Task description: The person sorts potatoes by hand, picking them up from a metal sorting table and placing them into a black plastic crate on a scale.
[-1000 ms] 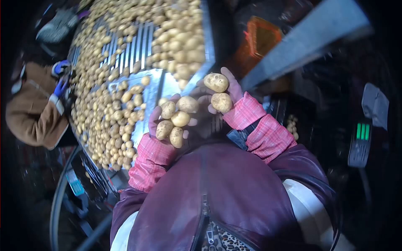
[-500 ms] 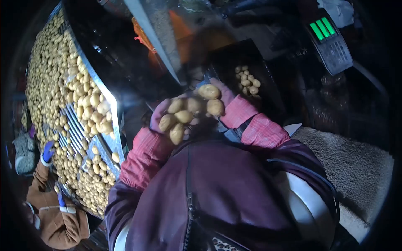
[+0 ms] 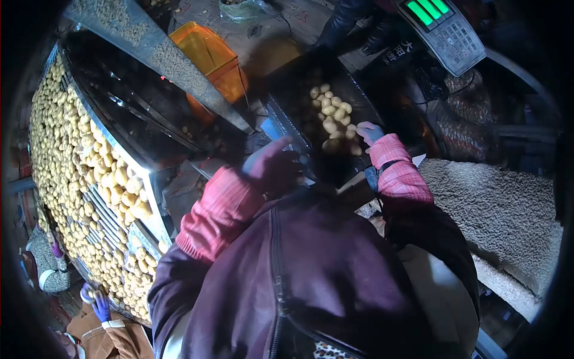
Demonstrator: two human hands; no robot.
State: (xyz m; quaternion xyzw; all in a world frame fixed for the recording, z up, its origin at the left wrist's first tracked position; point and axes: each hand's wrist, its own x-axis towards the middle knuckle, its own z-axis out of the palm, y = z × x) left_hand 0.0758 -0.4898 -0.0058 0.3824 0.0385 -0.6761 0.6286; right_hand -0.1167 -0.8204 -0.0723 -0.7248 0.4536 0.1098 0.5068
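Potatoes (image 3: 335,113) lie in a heap in a black tray (image 3: 291,122) in front of me. My right hand (image 3: 371,133) is at the heap's right edge, fingers stretched out beside the potatoes and apparently touching them. My left hand (image 3: 272,164) is just left of the tray's near left side, blurred by motion; its fingers look spread, and no potato shows in it. Both forearms wear pink checked sleeve covers.
A sorting table (image 3: 89,173) heaped with potatoes runs along the left. An orange crate (image 3: 230,78) and a metal beam (image 3: 173,66) lie ahead. A scale display (image 3: 442,33) stands at upper right. At lower left, a co-worker's gloved hand (image 3: 101,305) is at the table.
The potatoes that filled both hands are out of them, and the tray's heap is larger. My right hand has moved right to the heap; the left has turned over. The view has shifted.
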